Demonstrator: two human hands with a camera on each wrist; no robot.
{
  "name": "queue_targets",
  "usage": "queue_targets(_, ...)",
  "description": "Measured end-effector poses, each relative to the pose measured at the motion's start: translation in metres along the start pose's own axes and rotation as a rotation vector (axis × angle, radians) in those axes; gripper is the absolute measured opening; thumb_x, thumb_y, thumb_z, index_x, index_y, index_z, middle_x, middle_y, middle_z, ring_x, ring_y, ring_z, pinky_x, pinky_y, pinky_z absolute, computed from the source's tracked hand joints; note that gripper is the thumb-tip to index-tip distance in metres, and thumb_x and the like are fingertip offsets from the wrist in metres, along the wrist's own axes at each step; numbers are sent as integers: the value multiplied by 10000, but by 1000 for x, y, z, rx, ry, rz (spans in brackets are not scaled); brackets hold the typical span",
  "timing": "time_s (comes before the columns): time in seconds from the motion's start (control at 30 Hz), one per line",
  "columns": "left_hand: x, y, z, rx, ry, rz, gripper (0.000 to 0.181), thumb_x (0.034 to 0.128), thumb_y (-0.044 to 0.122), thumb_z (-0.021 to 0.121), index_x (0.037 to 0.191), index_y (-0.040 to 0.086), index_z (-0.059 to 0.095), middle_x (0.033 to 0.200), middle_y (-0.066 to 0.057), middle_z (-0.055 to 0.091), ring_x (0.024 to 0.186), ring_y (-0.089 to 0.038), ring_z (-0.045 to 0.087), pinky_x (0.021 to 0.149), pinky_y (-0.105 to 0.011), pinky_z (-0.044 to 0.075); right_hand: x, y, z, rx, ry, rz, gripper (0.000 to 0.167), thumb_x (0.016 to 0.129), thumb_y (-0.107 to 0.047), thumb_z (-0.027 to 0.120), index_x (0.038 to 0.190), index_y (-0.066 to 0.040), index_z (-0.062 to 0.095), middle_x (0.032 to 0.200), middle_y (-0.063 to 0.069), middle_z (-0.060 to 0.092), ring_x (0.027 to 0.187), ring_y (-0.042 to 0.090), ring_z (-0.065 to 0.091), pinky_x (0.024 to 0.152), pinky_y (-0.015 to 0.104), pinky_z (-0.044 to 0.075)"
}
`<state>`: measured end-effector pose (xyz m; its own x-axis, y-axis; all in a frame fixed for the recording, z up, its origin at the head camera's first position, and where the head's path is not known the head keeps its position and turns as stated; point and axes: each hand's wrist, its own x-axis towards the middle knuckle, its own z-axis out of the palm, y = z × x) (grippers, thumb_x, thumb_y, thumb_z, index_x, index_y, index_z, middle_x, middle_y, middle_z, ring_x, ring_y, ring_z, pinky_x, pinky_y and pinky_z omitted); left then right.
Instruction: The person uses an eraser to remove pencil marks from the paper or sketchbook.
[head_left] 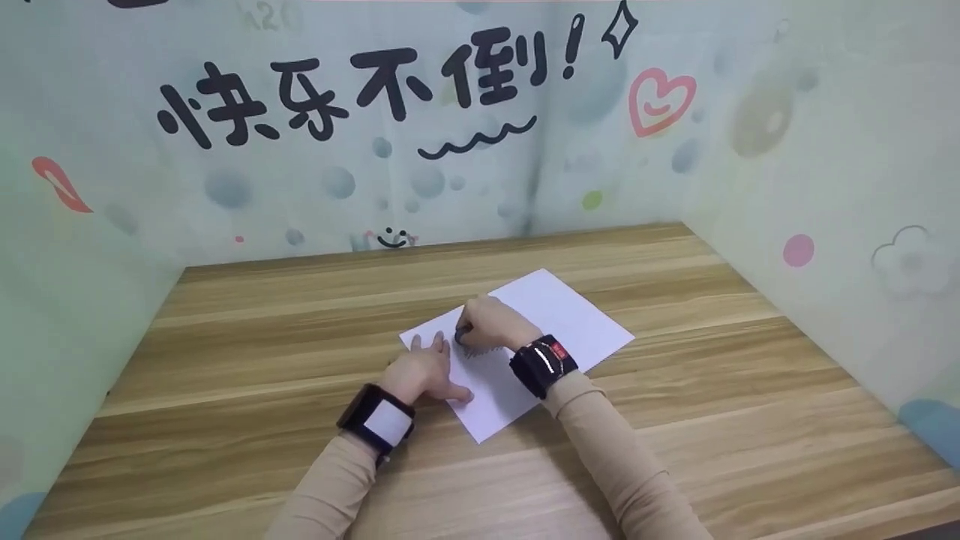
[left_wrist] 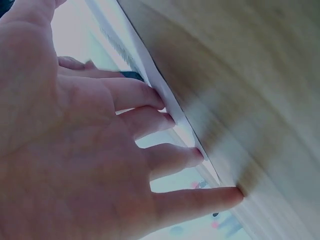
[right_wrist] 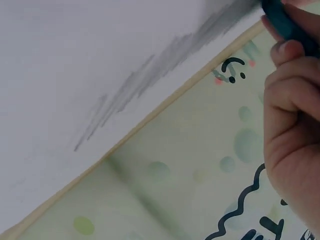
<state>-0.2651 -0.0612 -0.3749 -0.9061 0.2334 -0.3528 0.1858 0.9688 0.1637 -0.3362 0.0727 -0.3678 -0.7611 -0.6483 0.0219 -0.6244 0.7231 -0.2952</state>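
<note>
Left hand (left_wrist: 80,145), spread-fingered, rested on white paper (head_left: 566,311) atop the table (head_left: 300,307); the right hand (head_left: 496,322) gripped a teal object (right_wrist: 289,26) (cut off, kind unclear) beside grey strokes (right_wrist: 167,57), plain in right wrist view, partly hidden in head view.

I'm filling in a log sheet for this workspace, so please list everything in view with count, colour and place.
paper sheet: one, white, askew on the tabletop
shading: one patch, grey, on the paper
drawing tool: one, dark teal, in the right hand; exact type unclear
tabletop: one, brown wood-grain, under the paper
printed walls: three, pale green-white, behind and either side
lettering: one line, black, back wall
smiling heart: one, pink, right of the lettering
smiley: one, black with pink cheeks, low on back wall
spots: many, mixed colours, walls
wristbands: two, black, one per wrist
sleeves: two, tan, forearms
left hand: one, bare, fingers spread at the paper's left edge
right hand: one, bare, gripping the tool
</note>
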Motion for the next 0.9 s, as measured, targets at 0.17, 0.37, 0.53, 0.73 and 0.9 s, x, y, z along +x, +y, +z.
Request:
queue_targets(0.17,0,0,1,35,0,15,986,816,547,626,1487,-43,207,1593,-185,138,1444,-473,110,1069,-686,274,-1,-4,-3,15,-82,32,106,773,-34,682,685,-42,740,517,-85,456,482,58,396,435,187,295)
queue_targets(0.37,-2,0,0,28,-7,-25,998,811,581,627,1509,17,189,1609,-124,118,1462,-431,96,1037,-714,289,1,-5,1,-32,23,24,187,751,-3,632,573,-61,630,509,-96,431,483,50,399,442,169,291)
queue_targets(0.53,-2,0,0,23,6,0,1000,798,572,640,1503,8,210,1603,-135,144,1458,-433,116,1040,-703,299,0,-5,-2,3,-72,40,146,750,-4,664,615,-47,697,507,-88,456,475,50,398,432,174,296)
queue_targets(0.73,-2,-1,0,3,22,2,988,794,554,658,1495,1,233,1596,-139,174,1454,-436,134,1047,-697,294,1,-2,-1,14,-3,63,120,773,-17,640,698,-22,735,568,-73,526,505,51,439,461,166,330)
queue_targets(0.9,-2,-1,-2,-6,10,-4,999,800,562,650,1497,-5,214,1600,-144,147,1456,-438,112,1029,-722,287,1,-3,-6,23,-65,50,109,776,-29,668,716,-47,756,551,-76,530,484,40,441,445,158,342)
